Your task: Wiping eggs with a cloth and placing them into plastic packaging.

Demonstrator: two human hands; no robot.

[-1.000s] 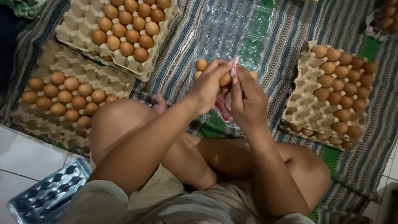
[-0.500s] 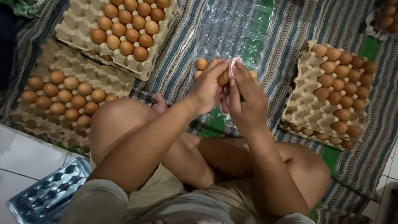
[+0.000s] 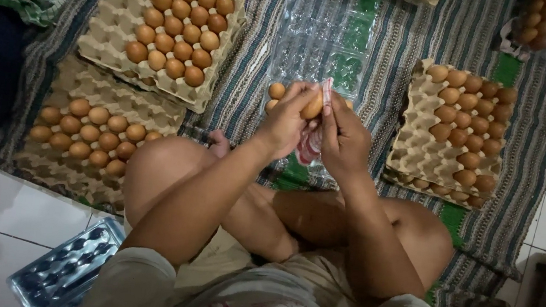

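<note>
Spread over a striped mat (image 3: pixel 397 44): three pulp trays (image 3: pixel 164 22) of brown eggs, and a clear carton (image 3: pixel 322 34) lying open at the centre. Raised above the carton's near edge, left hand (image 3: pixel 285 122) curled around one egg (image 3: pixel 314 104), fingertips pinching it; right hand (image 3: pixel 344 138) close against it, fingers pressed on a small red-and-white label (image 3: pixel 308 147). Best done with light grip, egg kept low over the carton, label smoothed flat.
</note>
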